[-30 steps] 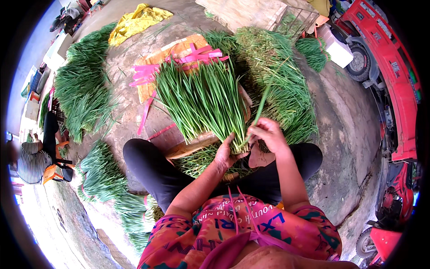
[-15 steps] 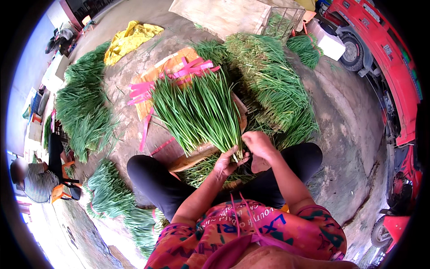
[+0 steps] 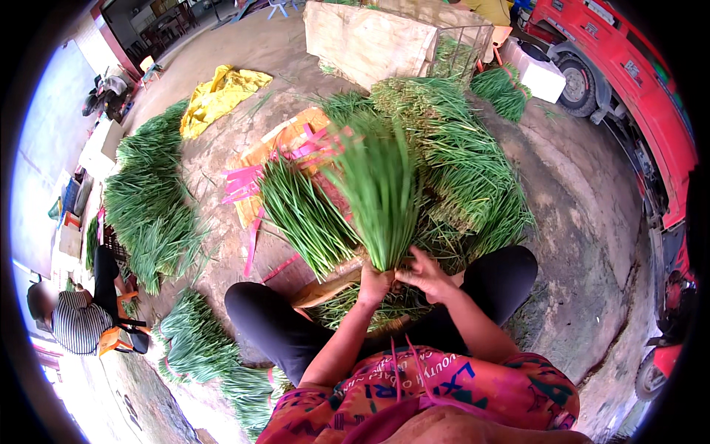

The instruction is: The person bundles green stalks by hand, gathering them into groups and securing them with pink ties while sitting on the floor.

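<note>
My left hand (image 3: pixel 376 286) is closed round the pale stalk ends of a bunch of garlic chives (image 3: pixel 381 196), whose leaves fan upward and are blurred by motion. Close against the right side of those ends is my right hand (image 3: pixel 427 275), fingers apart, with no stalks seen in its grip. A second pile of chives (image 3: pixel 305 214) lies on the low board in front of me, left of the held bunch. Behind it, pink ribbon strips (image 3: pixel 244 183) rest on an orange sheet (image 3: pixel 292 132).
Large heaps of chives lie on the right (image 3: pixel 458 148) and left (image 3: pixel 148 192). Tied bundles (image 3: pixel 194 333) are at the lower left, near a seated person (image 3: pixel 80 322). Beyond are a yellow sack (image 3: pixel 218 100), a pale board (image 3: pixel 370 41) and a red truck (image 3: pixel 629 89).
My left hand has closed round part of the chives and raised it off the pile, toward the right. The rest stays on the board. My right hand has moved slightly lower, its fingers spread.
</note>
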The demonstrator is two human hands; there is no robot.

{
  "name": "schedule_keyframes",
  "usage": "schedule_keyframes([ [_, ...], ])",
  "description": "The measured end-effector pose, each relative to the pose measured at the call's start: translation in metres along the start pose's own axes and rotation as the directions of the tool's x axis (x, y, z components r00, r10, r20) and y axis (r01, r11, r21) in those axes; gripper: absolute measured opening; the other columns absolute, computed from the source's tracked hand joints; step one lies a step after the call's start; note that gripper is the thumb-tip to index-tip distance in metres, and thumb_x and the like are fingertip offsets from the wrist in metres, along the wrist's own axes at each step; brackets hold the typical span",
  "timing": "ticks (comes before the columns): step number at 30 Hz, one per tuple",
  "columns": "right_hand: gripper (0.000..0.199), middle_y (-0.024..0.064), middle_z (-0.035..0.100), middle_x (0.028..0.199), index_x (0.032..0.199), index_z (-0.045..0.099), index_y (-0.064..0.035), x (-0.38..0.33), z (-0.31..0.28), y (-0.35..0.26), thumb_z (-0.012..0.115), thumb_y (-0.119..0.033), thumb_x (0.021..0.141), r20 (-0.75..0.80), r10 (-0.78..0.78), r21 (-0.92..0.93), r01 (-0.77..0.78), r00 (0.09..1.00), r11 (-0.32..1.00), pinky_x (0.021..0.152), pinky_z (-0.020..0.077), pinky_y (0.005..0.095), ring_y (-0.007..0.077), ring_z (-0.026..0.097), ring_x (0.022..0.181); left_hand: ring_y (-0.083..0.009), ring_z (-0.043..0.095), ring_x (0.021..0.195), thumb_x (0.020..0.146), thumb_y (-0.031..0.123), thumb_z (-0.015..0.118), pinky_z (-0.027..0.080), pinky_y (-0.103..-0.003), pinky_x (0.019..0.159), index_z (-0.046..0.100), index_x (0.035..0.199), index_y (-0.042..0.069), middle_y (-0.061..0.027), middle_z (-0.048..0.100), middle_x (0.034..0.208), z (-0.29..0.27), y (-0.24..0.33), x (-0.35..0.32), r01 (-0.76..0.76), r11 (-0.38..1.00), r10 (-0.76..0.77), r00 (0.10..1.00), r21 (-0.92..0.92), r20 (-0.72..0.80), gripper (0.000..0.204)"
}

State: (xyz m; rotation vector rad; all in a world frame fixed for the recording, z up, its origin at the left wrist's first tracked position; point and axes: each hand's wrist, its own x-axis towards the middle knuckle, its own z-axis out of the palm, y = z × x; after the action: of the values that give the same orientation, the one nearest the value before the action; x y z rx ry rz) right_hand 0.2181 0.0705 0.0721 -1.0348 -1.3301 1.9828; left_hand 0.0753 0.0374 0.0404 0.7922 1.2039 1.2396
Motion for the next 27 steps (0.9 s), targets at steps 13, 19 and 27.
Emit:
schedule_keyframes([
  [13, 0.056, 0.0149, 0.056, 0.105, 0.11, 0.048, 0.0002, 0.036, -0.024, -0.038, 0.065, -0.038, 0.073, -0.086, -0.216, 0.726, 0.21, 0.973, 0.655, 0.087, 0.0456, 0.0407, 0.0285, 0.056, 0.097, -0.032, 0.062, 0.069, 0.07, 0.013, 0.056, 0.051, -0.041, 0.06, 0.019, 0.134, 0.0, -0.0215, 0.058, 0.094, 0.042, 0.083, -0.026, -0.138, 0.163, 0.072, 0.989, 0.977, 0.128, 0.075],
  [19, 0.03, 0.0088, 0.059, 0.088, 0.103, 0.053, -0.0015, 0.086, -0.009, -0.095, 0.063, -0.002, 0.075, -0.09, -0.448, 0.191, 0.457, 0.89, 0.869, 0.072, 0.0517, 0.0324, 0.0196, 0.06, 0.081, -0.0359, 0.047, 0.108, 0.058, 0.033, 0.078, 0.039, -0.036, 0.091, -0.009, 0.134, -0.001, -0.0261, 0.042, 0.122, 0.014, 0.094, 0.015, -0.425, 0.692, 0.36, 0.904, 0.584, 0.232, 0.121],
  [27, 0.054, 0.0041, 0.057, 0.099, 0.109, 0.049, -0.0033, 0.153, 0.015, -0.082, 0.077, -0.017, 0.066, 0.067, -0.737, -0.129, 0.738, 0.672, 0.662, 0.082, 0.0427, 0.0294, 0.0153, 0.053, 0.093, -0.0299, 0.041, 0.118, 0.061, 0.014, 0.075, 0.033, -0.033, 0.098, -0.004, 0.138, 0.011, -0.0186, 0.034, 0.133, -0.047, 0.072, 0.134, -0.495, 0.718, 0.467, 0.864, 0.49, 0.188, 0.111],
])
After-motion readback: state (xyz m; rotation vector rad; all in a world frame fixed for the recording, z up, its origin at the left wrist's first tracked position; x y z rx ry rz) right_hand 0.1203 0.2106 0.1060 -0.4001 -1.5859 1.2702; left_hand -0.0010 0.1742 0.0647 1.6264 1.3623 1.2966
